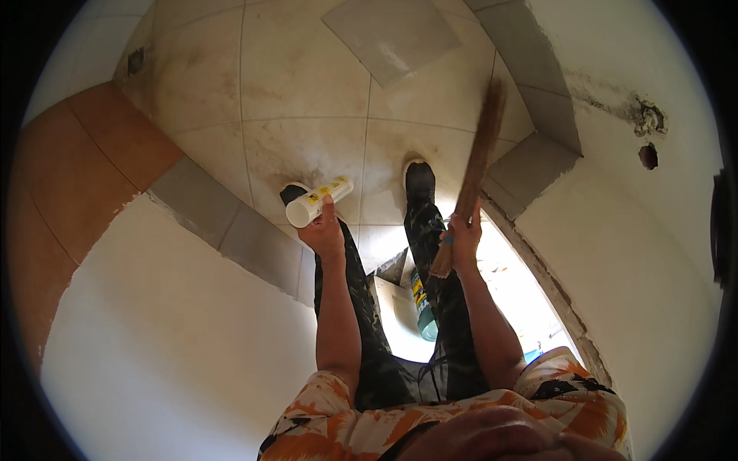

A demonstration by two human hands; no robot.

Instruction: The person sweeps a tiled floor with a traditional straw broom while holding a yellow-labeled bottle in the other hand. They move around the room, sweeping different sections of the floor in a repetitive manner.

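My left hand point(324, 233) is closed round a white cylindrical container point(315, 204) with yellow markings, held tilted above my left shoe. My right hand point(466, 240) grips a long, rough brown strip of wood point(484, 142) near its lower end. The strip slants up and away over the floor, its far end slightly blurred. A small bit of blue shows on the wood beside my right fingers. The two held things are apart from each other.
A loose grey tile point(392, 38) lies on the beige tiled floor point(304, 73) ahead. Behind my legs stands a teal bottle point(427, 323) near a bright doorway. Grey skirting tiles point(196, 196) edge the walls. The right wall has a hole point(648, 156) below an open wall box point(650, 117).
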